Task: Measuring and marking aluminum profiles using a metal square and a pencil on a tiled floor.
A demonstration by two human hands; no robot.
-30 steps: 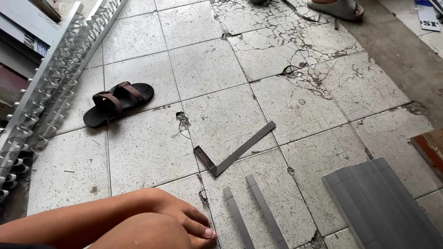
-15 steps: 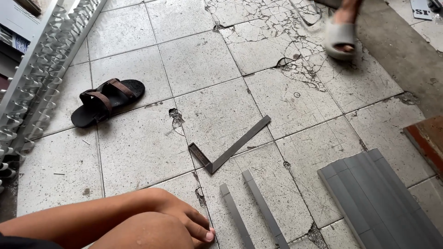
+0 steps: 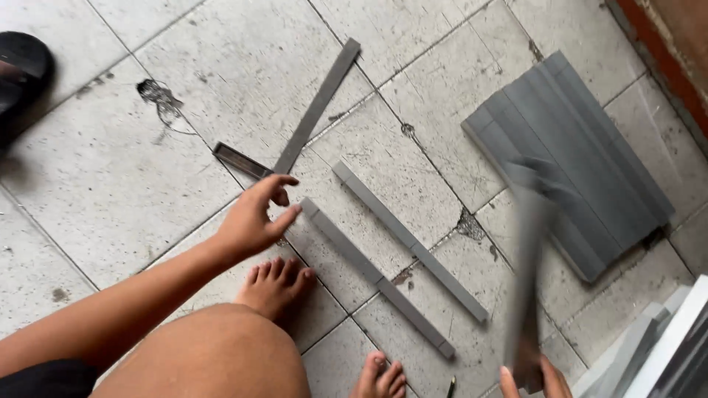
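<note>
My left hand (image 3: 254, 217) reaches out over the tiled floor with fingers apart, holding nothing, close to the corner of a metal try square (image 3: 295, 140). My right hand (image 3: 532, 374) at the bottom edge grips a long grey bar (image 3: 525, 273), blurred by motion and pointing away from me. Two grey bars lie side by side on the tiles, the nearer bar (image 3: 376, 276) just right of my left hand and the farther bar (image 3: 409, 239) beyond it. My bare feet (image 3: 274, 284) rest below the left hand.
A stack of grey ribbed panels (image 3: 571, 158) lies at the right. More grey and white profiles (image 3: 656, 354) sit at the bottom right corner. A black sandal (image 3: 22, 74) is at the left edge. A red-brown ledge (image 3: 664, 51) runs along the top right. The tiles are cracked.
The view swung down and right. My left hand lifted off my knee and reached toward the try square. My right hand came into view holding a grey bar. The passer-by's foot is gone.
</note>
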